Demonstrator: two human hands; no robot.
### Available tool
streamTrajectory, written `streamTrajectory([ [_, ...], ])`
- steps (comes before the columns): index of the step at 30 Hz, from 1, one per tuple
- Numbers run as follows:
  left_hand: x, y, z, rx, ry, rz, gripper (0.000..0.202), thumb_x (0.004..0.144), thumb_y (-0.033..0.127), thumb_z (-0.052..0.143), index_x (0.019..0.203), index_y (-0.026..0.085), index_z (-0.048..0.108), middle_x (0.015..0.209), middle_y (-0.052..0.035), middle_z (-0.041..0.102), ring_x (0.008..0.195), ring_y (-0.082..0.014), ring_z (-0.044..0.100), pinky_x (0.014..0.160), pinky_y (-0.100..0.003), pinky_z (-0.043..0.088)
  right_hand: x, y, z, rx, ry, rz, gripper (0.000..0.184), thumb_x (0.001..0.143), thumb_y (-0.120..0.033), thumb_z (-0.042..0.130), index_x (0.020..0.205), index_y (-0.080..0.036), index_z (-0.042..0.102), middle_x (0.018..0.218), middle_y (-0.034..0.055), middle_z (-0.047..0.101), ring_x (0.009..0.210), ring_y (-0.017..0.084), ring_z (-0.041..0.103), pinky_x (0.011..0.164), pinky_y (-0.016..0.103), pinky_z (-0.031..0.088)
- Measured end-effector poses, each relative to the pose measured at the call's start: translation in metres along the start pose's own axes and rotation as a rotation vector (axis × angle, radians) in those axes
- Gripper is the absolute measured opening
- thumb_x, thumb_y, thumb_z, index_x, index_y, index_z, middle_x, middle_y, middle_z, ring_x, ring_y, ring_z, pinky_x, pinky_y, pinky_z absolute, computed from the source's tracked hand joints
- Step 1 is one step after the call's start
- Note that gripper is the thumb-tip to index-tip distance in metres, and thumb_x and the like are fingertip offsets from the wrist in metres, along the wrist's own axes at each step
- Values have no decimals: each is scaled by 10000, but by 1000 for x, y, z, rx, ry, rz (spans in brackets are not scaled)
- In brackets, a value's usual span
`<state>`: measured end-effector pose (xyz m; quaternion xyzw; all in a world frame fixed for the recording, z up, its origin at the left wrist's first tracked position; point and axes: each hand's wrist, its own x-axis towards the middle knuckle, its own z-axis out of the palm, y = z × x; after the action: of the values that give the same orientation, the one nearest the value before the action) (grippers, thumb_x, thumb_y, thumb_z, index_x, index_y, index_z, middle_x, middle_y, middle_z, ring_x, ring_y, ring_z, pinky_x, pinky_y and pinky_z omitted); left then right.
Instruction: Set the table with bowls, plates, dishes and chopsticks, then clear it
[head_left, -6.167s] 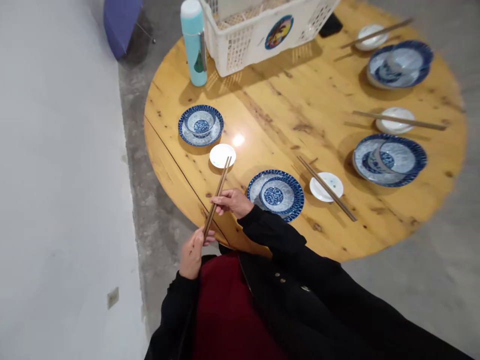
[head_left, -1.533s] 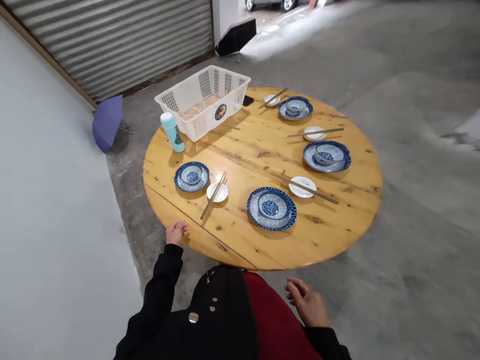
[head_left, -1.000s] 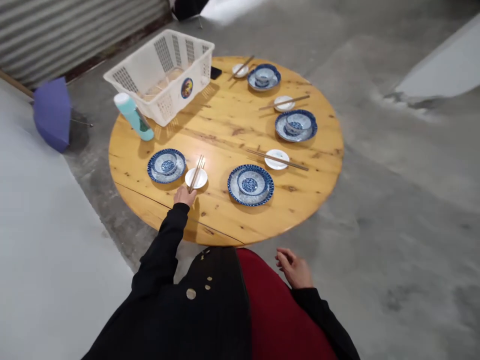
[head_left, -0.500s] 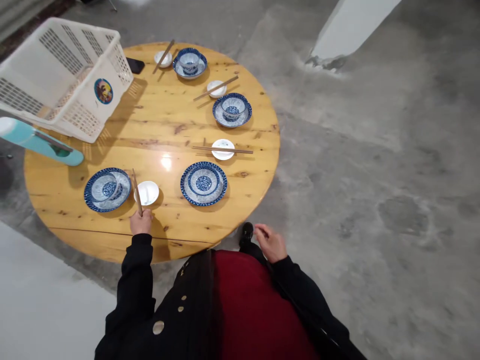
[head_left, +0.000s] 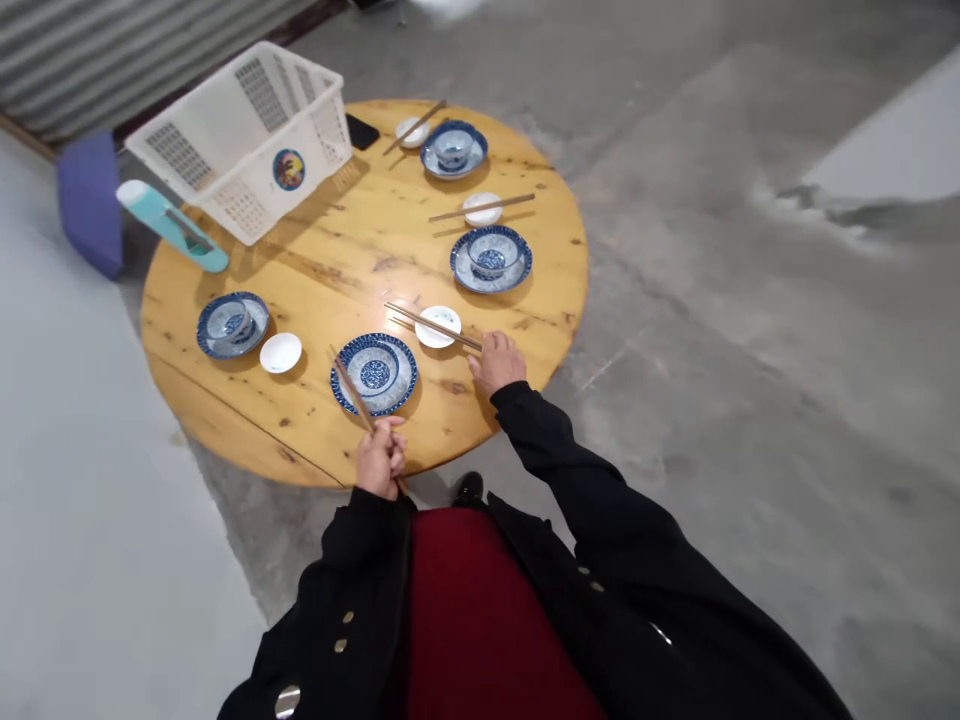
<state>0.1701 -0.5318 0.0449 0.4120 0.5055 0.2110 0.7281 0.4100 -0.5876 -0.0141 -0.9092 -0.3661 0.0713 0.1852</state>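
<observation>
My left hand point(head_left: 381, 459) is closed round a pair of chopsticks point(head_left: 352, 388), whose far ends reach over the blue-and-white plate and bowl point(head_left: 375, 374) at the table's near side. To the right, my right hand point(head_left: 498, 362) has its fingers at the near end of another pair of chopsticks point(head_left: 420, 320). That pair lies slanted across a small white dish point(head_left: 438, 327). A second white dish point(head_left: 280, 353) stands bare, beside a plate with a bowl point(head_left: 232, 325) at the left.
On the round wooden table point(head_left: 330, 290) are a white plastic basket point(head_left: 247, 205), a turquoise bottle-like container point(head_left: 172, 226) and a black phone point(head_left: 362, 131). Two more bowls on plates point(head_left: 491, 262) stand towards the far right, with chopsticks across small dishes point(head_left: 482, 209).
My left hand has lifted its chopsticks off the left dish and carried them right. My right hand has come up from beside my body to the other pair. The view has shifted.
</observation>
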Motion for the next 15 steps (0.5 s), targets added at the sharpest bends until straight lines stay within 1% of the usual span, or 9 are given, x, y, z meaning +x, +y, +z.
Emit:
streamTrajectory([
  [2,-8,-9,20,-17,-27,-21,513,732,600,671,954,145,590,562,54,537,320,-8,254,344,-178,113,6,-1,4,-38,-91,-32,421,908,-320,539,1241,-65,510,1239,243,525,1153,339,475,916,432,430],
  [4,-10,-12,35,-26,-35,-29,519,725,593,688,953,134,602,582,39,560,328,-10,275,340,-178,121,9,-3,6,-65,-177,-48,378,931,-338,518,1211,-85,525,1199,233,552,1118,329,520,851,399,453],
  [6,-5,-12,47,-41,-33,-17,505,732,571,697,951,124,614,604,23,579,341,-13,300,339,-175,138,6,-5,7,-76,-263,-45,311,973,-322,437,1161,-102,549,1138,220,596,1038,303,586,803,376,458],
  [9,13,-14,66,-79,-14,-28,433,771,509,693,929,110,636,649,-14,613,381,-26,372,347,-171,196,-11,-3,5,-62,-364,2,302,1007,-279,327,1093,-119,568,995,187,663,898,269,651,770,356,450],
  [11,29,-17,83,-116,13,-47,359,802,441,687,911,100,656,728,-57,656,458,-45,473,388,-166,296,-31,4,1,1,-385,35,295,1006,-291,324,1043,-139,573,915,155,683,848,256,660,751,335,444],
  [12,37,-19,92,-134,19,-57,322,815,407,684,904,97,668,789,-82,679,522,-57,532,433,-163,355,-43,9,-2,65,-374,38,296,1006,-303,318,1011,-150,572,883,137,686,826,244,659,741,320,442],
  [14,48,-22,113,-165,-9,-74,272,835,360,679,908,99,689,924,-123,705,681,-83,624,555,-163,446,-66,20,-9,233,-310,17,333,1010,-328,273,947,-171,560,820,100,681,773,211,648,713,285,441],
  [15,52,-23,123,-180,-49,-87,265,841,356,677,918,104,697,976,-133,708,750,-98,648,607,-168,469,-76,25,-13,315,-272,4,360,1012,-348,244,925,-179,550,778,80,672,731,197,638,690,271,440],
])
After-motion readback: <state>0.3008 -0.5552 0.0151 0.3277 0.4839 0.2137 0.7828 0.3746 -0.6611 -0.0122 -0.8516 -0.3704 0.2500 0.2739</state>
